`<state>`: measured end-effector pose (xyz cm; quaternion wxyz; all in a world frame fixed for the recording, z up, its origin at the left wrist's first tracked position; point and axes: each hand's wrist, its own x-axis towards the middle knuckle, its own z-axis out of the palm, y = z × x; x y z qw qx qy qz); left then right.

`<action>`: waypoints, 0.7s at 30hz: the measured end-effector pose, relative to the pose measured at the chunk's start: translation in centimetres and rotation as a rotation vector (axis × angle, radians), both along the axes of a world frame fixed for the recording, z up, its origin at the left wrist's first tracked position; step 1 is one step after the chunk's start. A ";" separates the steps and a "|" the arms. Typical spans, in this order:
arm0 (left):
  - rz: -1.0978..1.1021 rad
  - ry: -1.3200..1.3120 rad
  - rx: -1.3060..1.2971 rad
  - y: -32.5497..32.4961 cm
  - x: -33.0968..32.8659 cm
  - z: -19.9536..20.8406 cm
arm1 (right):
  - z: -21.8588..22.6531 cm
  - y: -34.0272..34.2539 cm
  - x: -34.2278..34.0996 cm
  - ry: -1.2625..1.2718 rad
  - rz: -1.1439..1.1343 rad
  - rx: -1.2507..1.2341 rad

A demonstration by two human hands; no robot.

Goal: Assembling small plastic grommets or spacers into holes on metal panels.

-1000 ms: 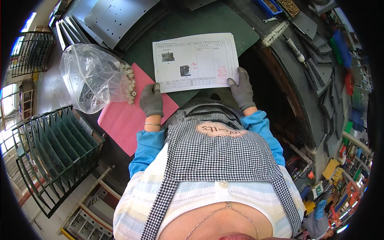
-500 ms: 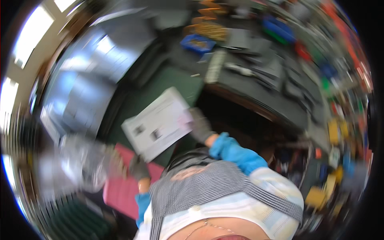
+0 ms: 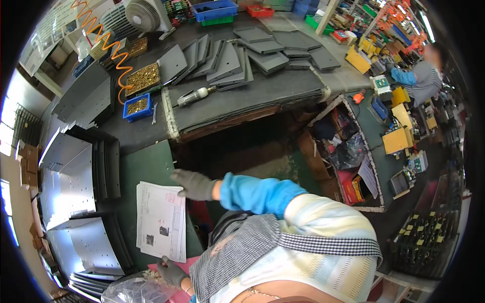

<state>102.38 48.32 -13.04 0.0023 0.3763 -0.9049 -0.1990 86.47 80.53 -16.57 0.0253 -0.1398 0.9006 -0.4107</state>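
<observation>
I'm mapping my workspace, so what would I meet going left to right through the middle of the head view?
Cardboard boxes, metal panels, paper sheets, gloved right hand, blue sleeve, white-edged bin, dark rack.

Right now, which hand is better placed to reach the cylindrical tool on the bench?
Probably the right hand: beside the papers, it is nearer the tool; the left hand sits farther, near their lower edge.

There are the person's two hands [image 3: 196, 185], one printed paper stack [image 3: 172, 219], one power driver [image 3: 196, 96], one wrench [image 3: 154, 114], one coiled hose [image 3: 122, 67].
</observation>
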 end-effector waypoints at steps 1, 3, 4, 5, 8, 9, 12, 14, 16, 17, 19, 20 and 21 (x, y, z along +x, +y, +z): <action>0.023 0.000 -0.013 0.5 -0.6 0.9 | 0.2 1.8 0.5 -0.013 -0.018 -0.049; -0.147 0.161 -0.039 2.4 -2.7 2.2 | 0.0 6.8 2.1 -0.013 -0.129 -0.088; -0.159 0.222 -0.035 3.4 -3.9 2.2 | 0.4 9.1 2.9 -0.111 -0.195 -0.059; -0.169 0.283 -0.036 4.6 -5.1 1.7 | -0.9 11.2 3.4 -0.147 -0.246 -0.065; -0.356 0.521 0.075 10.2 -8.8 -0.3 | -3.1 17.2 3.6 -0.245 -0.360 -0.109; -0.388 0.513 0.130 13.3 -10.0 -0.2 | -3.4 19.1 3.4 -0.327 -0.395 -0.236; -0.567 0.436 0.117 23.3 -12.6 1.6 | -6.2 23.9 2.3 -0.209 -0.434 -0.278; -0.707 0.329 0.279 28.4 -13.6 2.2 | -5.2 27.1 1.4 -0.234 -0.387 -0.234; -0.907 0.303 0.299 32.4 -14.6 3.3 | -7.6 30.7 1.5 -0.228 -0.382 -0.310; -0.937 0.335 0.292 33.7 -15.2 3.2 | -9.0 32.7 1.7 -0.244 -0.376 -0.238; -0.862 0.439 0.243 33.6 -15.8 3.4 | -9.8 34.5 2.6 -0.300 -0.370 -0.196; -0.764 0.481 0.181 32.5 -15.9 3.5 | -10.9 35.1 2.9 -0.361 -0.325 -0.105; -0.668 0.521 0.119 31.2 -15.6 3.8 | -12.8 36.2 3.2 -0.410 -0.284 -0.008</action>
